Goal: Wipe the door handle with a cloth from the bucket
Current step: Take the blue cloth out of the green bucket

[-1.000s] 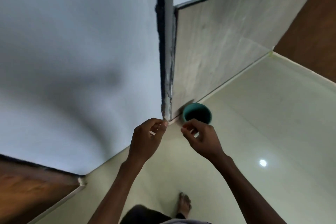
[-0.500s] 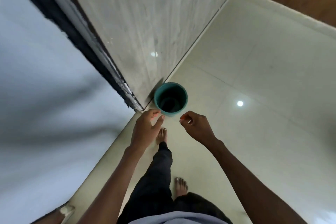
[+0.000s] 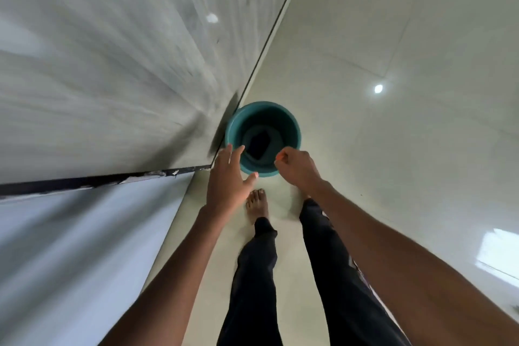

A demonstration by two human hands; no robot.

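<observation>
Two empty grips hover over the bucket [image 3: 292, 132] against the wall [image 3: 112, 64]: left hand [image 3: 229, 177] spread, right hand [image 3: 297, 167] curled; dark cloth [image 3: 259, 144] lies inside, open floor [image 3: 393, 36] rightward.

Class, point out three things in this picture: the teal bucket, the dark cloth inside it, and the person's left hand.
teal bucket [image 3: 292, 123]: head view, inner wall at its right side.
dark cloth [image 3: 259, 143]: head view, middle of the cloth on the bucket's bottom.
left hand [image 3: 228, 182]: head view, back of the open hand.
</observation>
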